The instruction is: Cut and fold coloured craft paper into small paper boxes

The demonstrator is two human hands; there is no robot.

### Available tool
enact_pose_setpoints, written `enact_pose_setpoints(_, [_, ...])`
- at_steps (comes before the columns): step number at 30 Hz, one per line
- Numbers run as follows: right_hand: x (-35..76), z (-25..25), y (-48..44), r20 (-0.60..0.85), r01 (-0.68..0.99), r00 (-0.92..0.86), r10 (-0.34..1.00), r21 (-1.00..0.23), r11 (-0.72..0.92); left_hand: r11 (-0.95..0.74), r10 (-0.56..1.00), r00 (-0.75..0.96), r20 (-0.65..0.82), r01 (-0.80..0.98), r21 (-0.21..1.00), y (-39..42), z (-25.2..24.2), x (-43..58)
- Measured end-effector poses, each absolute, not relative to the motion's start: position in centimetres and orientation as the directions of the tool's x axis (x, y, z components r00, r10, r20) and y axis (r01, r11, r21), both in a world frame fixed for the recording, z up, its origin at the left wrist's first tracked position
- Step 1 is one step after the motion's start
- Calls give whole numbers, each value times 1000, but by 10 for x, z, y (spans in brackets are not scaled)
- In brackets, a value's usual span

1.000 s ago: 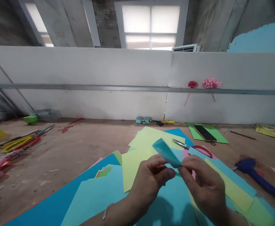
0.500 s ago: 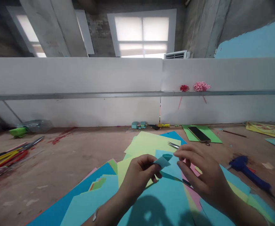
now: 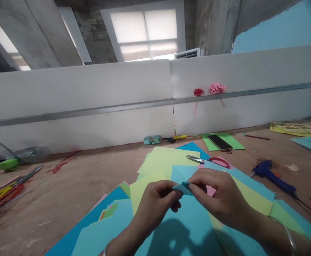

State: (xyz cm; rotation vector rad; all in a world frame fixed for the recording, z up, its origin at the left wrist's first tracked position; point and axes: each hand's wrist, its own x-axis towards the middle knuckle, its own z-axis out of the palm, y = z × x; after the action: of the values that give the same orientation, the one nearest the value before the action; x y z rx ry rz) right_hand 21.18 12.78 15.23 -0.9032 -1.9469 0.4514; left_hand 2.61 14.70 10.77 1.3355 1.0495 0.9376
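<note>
A small folded piece of light blue paper (image 3: 182, 188) is held between both hands above the spread sheets. My left hand (image 3: 157, 199) pinches its left end between thumb and fingers. My right hand (image 3: 216, 190) grips the right end, where a darker blue fold shows at the fingertips. Beneath the hands lie light blue sheets (image 3: 182, 220) and yellow-green sheets (image 3: 168, 158). Scissors with red handles (image 3: 218, 162) rest on the paper just beyond my right hand, blades pointing left.
A phone (image 3: 219, 142) lies on a green sheet (image 3: 236, 141). At the right are a blue glue gun (image 3: 275, 176) and its cord. Several tools (image 3: 8, 188) lie at the left. A white partition (image 3: 91, 131) with two paper flowers (image 3: 218, 88) stands behind.
My right hand has moved left and closed on the folded paper, uncovering the scissors' red handles. The paper's open end looks flatter now. The view has tilted and shifted.
</note>
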Motion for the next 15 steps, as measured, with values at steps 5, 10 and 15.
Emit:
enact_pose_setpoints(5, [212, 153, 129, 542, 346, -405, 736, -655, 672, 62, 961, 266, -70, 40, 997, 147, 113, 26])
enact_pose_setpoints(10, [210, 148, 132, 573, 528, -333, 749, -544, 652, 58, 946, 314, -84, 94, 994, 143, 114, 27])
enact_pose_setpoints(15, [207, 143, 138, 503, 519, -155, 850, -691, 504, -452, 890, 149, 430, 405, 795, 138, 102, 26])
